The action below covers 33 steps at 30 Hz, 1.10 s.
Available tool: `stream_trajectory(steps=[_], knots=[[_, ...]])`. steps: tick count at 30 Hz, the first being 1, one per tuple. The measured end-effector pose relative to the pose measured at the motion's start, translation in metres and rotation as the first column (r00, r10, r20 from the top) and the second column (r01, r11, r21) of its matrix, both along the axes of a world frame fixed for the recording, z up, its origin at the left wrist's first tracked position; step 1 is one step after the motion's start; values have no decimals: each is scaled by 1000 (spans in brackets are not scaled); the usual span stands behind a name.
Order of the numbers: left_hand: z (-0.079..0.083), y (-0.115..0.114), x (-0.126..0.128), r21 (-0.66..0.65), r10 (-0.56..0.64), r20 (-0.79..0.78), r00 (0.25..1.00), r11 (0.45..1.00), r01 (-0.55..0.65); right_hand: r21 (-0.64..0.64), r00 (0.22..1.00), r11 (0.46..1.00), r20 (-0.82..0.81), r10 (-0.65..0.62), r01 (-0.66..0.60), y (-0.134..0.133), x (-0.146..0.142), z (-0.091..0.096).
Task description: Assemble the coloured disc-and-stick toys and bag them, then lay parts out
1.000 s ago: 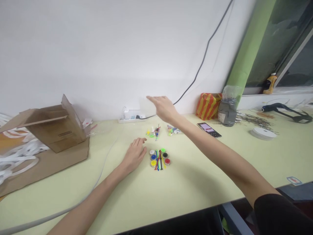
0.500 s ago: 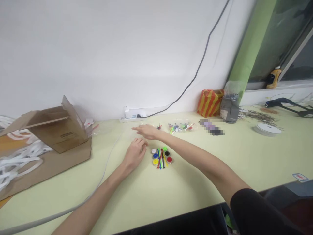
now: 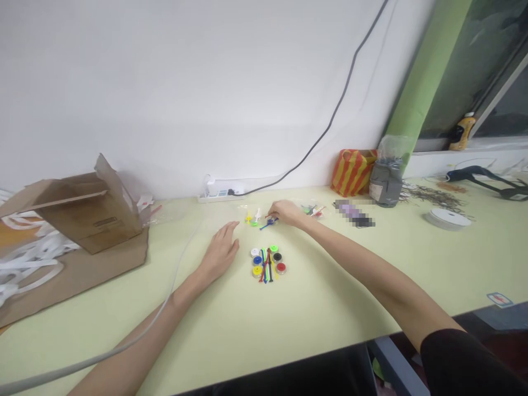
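My right hand (image 3: 286,213) pinches a thin blue plastic stick (image 3: 268,223) at the edge of a small heap of coloured plastic pieces (image 3: 253,217) on the pale green table (image 3: 313,308). My left hand (image 3: 220,250) lies open and flat on the table, holding nothing. Its fingertips point towards those pieces. Just to its right is a group of coloured round caps and thin plastic sticks (image 3: 267,265). A clear bag of small parts (image 3: 313,209) lies beyond my right hand, partly hidden by it.
A cardboard box (image 3: 93,214) stands on a cardboard sheet (image 3: 74,280) at the left, beside white straps (image 3: 25,264). A power strip (image 3: 220,192) sits at the wall. A striped bag (image 3: 353,173), grey package (image 3: 385,187), blurred phone (image 3: 355,213) and white tape roll (image 3: 449,218) lie to the right.
My right hand has moved from over the table's middle back towards the right and onto the small pieces, taking the blue stick. My left hand has stayed in place, with its fingers more spread.
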<state>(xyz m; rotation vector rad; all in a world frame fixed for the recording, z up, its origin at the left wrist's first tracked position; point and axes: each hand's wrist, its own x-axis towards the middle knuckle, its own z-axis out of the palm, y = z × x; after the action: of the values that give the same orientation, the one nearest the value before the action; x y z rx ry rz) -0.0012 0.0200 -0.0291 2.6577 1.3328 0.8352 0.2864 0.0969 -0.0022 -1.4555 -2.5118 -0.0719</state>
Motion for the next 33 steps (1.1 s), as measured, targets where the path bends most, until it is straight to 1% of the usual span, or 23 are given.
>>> stream_trajectory(steps=[2, 4, 6, 7, 8, 9, 10, 11, 12, 13, 14, 15, 17, 19, 20, 21, 23, 25, 27, 30, 31, 33], knots=[[2, -6, 6, -5, -23, 5, 1000, 1000, 23, 27, 995, 998, -86, -47, 49, -2, 2, 5], [5, -10, 10, -10, -38, 14, 999, 999, 38, 47, 968, 994, -234, -88, 102, -3, 4, 11], [7, -11, 12, -19, -44, 26, 999, 999, 44, 64, 902, 989, -421, -96, 135, -5, 3, 17], [7, -11, 12, -20, -46, 35, 998, 999, 47, 73, 847, 986, -523, -89, 149, -6, 1, 20], [8, -12, 12, -16, -49, 49, 998, 999, 50, 76, 773, 984, -629, -79, 161, -9, -2, 23], [10, -13, 12, -7, -55, 67, 996, 998, 56, 59, 676, 984, -734, -70, 166, -13, -6, 26], [11, -16, 13, 6, -61, 90, 994, 998, 61, 17, 557, 989, -827, -68, 146, -20, -11, 29], [12, -19, 14, 23, -67, 118, 991, 998, 65, -40, 428, 994, -900, -78, 97, -29, -16, 30], [14, -23, 17, 38, -76, 148, 986, 997, 71, -112, 295, 994, -949, -108, 2, -40, -22, 31], [17, -28, 20, 50, -83, 182, 980, 996, 75, -170, 184, 977, -972, -145, -130, -52, -27, 32], [19, -33, 24, 56, -95, 220, 971, 995, 85, -202, 114, 946, -977, -179, -252, -67, -31, 31], [22, -38, 30, 57, -115, 252, 961, 993, 104, -224, 79, 910, -974, -210, -349, -81, -35, 30], [30, -46, 41, 54, -193, 248, 950, 981, 185, -248, 62, 833, -966, -251, -494, -108, -40, 28], [39, -51, 51, 66, -260, 218, 941, 966, 251, -256, 39, 783, -958, -285, -566, -127, -43, 25], [44, -53, 56, 73, -287, 207, 935, 958, 278, -254, 22, 777, -955, -296, -576, -134, -44, 24], [48, -54, 60, 81, -304, 203, 931, 953, 293, -250, 2, 783, -953, -303, -569, -138, -45, 23], [52, -55, 65, 104, -314, 220, 924, 949, 298, -245, -34, 807, -950, -311, -537, -144, -47, 21], [52, -57, 68, 132, -305, 238, 922, 951, 281, -250, -59, 818, -943, -326, -518, -147, -48, 19], [47, -58, 70, 153, -294, 243, 924, 953, 263, -265, -67, 804, -934, -352, -532, -150, -48, 17], [36, -57, 68, 174, -264, 259, 929, 959, 224, -261, -63, 786, -933, -355, -560, -156, -46, 13], [32, -57, 67, 186, -255, 255, 933, 960, 211, -249, -47, 787, -942, -332, -564, -158, -45, 11], [28, -55, 63, 223, -261, 197, 945, 950, 216, -223, 16, 798, -966, -259, -560, -163, -43, 10]])
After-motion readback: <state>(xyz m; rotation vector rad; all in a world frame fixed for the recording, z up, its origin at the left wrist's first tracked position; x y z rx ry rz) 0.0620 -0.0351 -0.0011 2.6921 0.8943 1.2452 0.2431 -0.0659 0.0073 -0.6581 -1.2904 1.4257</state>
